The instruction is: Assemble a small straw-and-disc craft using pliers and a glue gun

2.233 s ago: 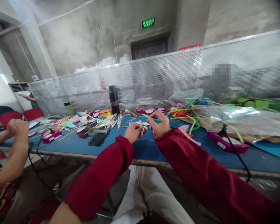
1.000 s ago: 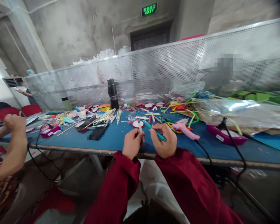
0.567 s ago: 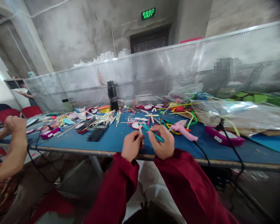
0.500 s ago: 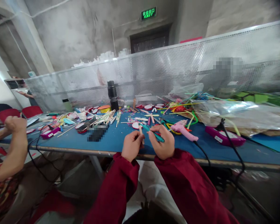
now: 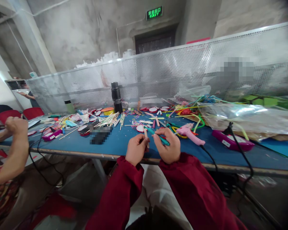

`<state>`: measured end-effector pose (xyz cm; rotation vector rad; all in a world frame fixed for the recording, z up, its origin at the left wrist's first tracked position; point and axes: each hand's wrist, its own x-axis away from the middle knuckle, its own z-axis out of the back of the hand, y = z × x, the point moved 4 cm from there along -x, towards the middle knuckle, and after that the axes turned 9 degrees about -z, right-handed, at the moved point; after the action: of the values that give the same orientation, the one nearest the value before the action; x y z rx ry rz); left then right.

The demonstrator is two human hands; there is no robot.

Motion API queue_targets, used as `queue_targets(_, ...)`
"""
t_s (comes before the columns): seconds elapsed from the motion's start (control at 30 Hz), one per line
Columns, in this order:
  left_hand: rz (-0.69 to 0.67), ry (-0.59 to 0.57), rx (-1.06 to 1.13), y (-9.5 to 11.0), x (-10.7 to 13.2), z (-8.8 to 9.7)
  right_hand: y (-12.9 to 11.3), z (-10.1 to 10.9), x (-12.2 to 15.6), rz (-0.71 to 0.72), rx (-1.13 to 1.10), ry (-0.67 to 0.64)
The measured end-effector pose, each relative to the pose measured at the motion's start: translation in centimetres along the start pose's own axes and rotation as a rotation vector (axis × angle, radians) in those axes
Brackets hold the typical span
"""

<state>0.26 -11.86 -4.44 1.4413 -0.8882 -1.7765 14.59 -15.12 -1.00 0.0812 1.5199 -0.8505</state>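
Observation:
Just over the table's front edge, my left hand (image 5: 135,149) pinches a flat pale stick (image 5: 145,132) upright between thumb and fingers. My right hand (image 5: 168,147) is closed around a slim teal pen-like tool (image 5: 163,140), whose tip reaches left to the top of the stick; whether they touch I cannot tell. Just behind the stick lies a white disc with a red rim (image 5: 140,128). A pink glue gun (image 5: 194,136) rests to the right of my right hand, its cord hanging over the edge.
A black bottle (image 5: 116,97) stands behind a pile of sticks (image 5: 109,120). Purple boxes with cords lie right (image 5: 232,140) and left (image 5: 52,135). Plastic sheets (image 5: 249,119) cover the right side. A co-worker's arm (image 5: 15,150) is at the left. A perforated screen (image 5: 158,76) borders the back.
My hands keep their hold on the stick and the teal tool. The tool's tip has shifted very slightly relative to the stick, and the whole view has moved a little.

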Motion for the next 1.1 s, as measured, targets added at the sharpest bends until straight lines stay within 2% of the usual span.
queue_targets(0.7,0.005,-0.005,-0.021,0.36,0.09,0.04,0.03,0.06,0.05,-0.005,-0.015,-0.016)
queue_targets(1.1,-0.004,-0.013,-0.019,0.26,0.21,0.03,0.10,0.16,0.03,-0.061,-0.008,-0.023)
